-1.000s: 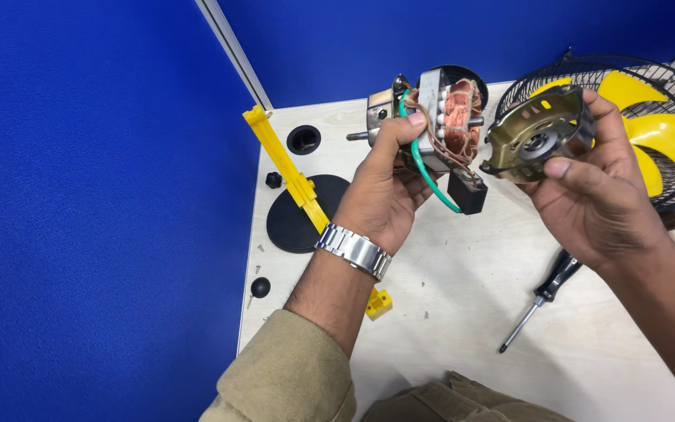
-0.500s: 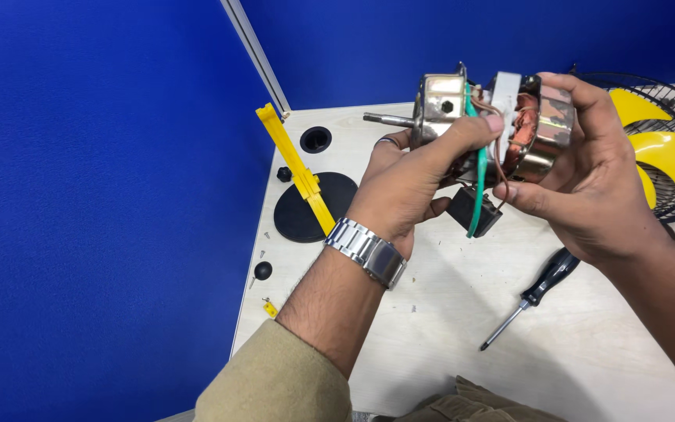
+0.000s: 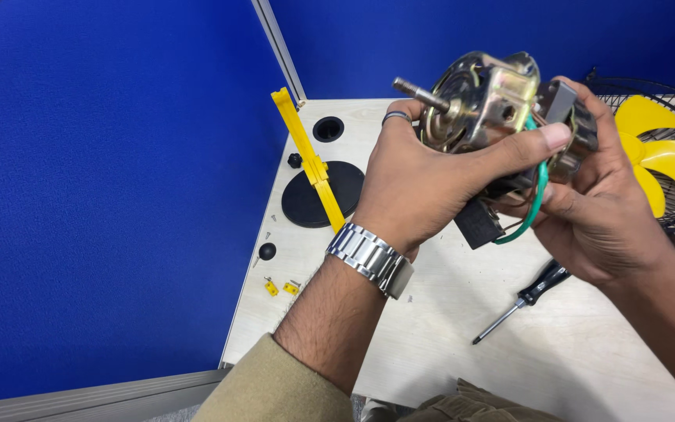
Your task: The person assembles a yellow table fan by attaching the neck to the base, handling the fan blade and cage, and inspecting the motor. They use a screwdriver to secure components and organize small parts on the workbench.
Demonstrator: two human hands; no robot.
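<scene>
Bench: pale, smooth laminate top, set against blue fabric partition panels on the left and far sides.

Fan guard: black wire cage, round, at the far right edge of the bench, with glossy yellow plastic blades inside.

Fan motor: held above the bench middle, between both hands. Brassy stamped-metal housing, ribbed and rounded; steel shaft pointing left and far; a green insulated wire looping below; a small black block hanging beneath.

Left hand: fingers clamped on the motor's near-left side, thumb across its front; ring on one finger, brushed steel link watch at the wrist.

Right hand: fingers wrapped under and behind the motor's right side.

Base disc: flat, matte black, round, at far left.

Yellow bar: long, thin, rigid plastic, lying across the disc.

Screwdriver: black handle, thin steel shank, lying right of centre.

Yellow clips: two, tiny, near left edge.
</scene>
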